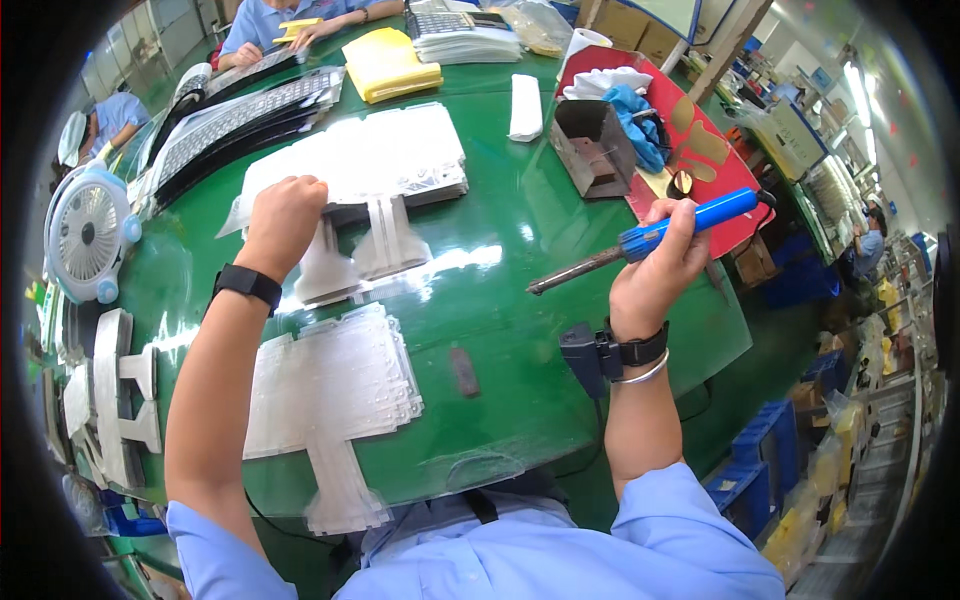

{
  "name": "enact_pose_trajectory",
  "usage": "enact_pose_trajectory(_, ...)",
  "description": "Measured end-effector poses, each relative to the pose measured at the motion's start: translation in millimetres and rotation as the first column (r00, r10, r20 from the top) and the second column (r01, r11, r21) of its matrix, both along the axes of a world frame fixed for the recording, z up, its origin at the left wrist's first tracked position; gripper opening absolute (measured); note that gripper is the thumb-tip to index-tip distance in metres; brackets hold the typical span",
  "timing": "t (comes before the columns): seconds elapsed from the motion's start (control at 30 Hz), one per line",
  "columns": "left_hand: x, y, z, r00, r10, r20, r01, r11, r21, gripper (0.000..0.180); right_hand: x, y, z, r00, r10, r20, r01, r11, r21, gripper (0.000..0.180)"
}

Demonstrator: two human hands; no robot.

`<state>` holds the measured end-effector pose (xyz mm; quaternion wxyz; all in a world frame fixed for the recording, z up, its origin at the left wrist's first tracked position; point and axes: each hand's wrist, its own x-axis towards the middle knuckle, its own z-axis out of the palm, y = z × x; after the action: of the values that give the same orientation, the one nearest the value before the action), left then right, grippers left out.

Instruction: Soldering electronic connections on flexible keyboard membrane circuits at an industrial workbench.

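My right hand (655, 262) grips a soldering iron (728, 206) by its blue handle, and the dark metal tip points left above the green table. My left hand (284, 222) is closed at the near left edge of a stack of thin white sheets (390, 150). What its fingers pinch, if anything, is hidden. Pale tail-like strips (388, 240) hang from the near side of that stack. Closer to me lies a second stack of thin whitish sheets (335, 375) with a similar tail. A small dark flat bar (464, 372) rests on the table to its right.
A red tray (715, 215) at the right has a metal box (592, 150) and blue cloth (637, 125) beside it. Yellow sheets (390, 65) and keyboard-like panels (235, 130) lie farther back. At the left stands a fan (88, 235). Across the table, a co-worker's hands (315, 32) handle something yellow.
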<state>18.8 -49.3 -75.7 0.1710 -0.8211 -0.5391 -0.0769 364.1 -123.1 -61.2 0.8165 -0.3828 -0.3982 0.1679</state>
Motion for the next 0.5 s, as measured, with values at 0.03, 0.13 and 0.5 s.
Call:
enact_pose_trajectory(0.03,1.3,-2.2,4.3,1.0,0.025,-0.003,-0.025,0.999,-0.026,0.015,-1.0,0.1,1.1,1.0,-0.024,0.008,0.024,1.0,0.003,0.025)
enact_pose_trajectory(0.13,9.7,-15.5,9.3,0.992,0.012,0.125,-0.017,0.999,0.041,0.008,0.0,1.5,-1.3,0.999,-0.033,0.02,0.033,0.999,0.016,0.025)
enact_pose_trajectory(0.5,58.2,-169.7,8.7,0.96,-0.253,-0.117,0.256,0.967,0.005,0.024,13.8,-6.6,20.7,0.96,-0.279,-0.027,0.28,0.956,0.091,0.028)
